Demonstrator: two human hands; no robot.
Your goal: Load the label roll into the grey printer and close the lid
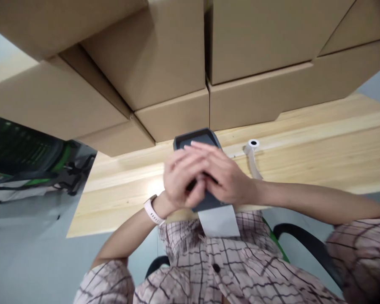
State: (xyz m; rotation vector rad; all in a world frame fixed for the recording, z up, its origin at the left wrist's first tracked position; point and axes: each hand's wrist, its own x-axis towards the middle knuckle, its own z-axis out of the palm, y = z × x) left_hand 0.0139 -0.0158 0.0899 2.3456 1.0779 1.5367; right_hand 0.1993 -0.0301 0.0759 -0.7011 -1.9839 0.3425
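Observation:
A dark grey device with a raised rim, perhaps a label printer (202,137), sits at the table's near edge in the head view. A white strip of paper (220,221) hangs from its near end towards my lap. My left hand (185,177) is curled over the device, and my right hand (226,173) meets it from the other side, their fingers overlapping. Between the palms is a dark gap; whatever they grip there is hidden. To the right, a small white paper roll (251,145) stands on the table with its loose end trailing towards me.
Large brown cardboard boxes (171,114) are stacked along the back of the wooden table (319,160). Beyond its left end, a black and green chair (25,147) stands on the grey floor. A chair armrest (304,240) curves beside me on the right.

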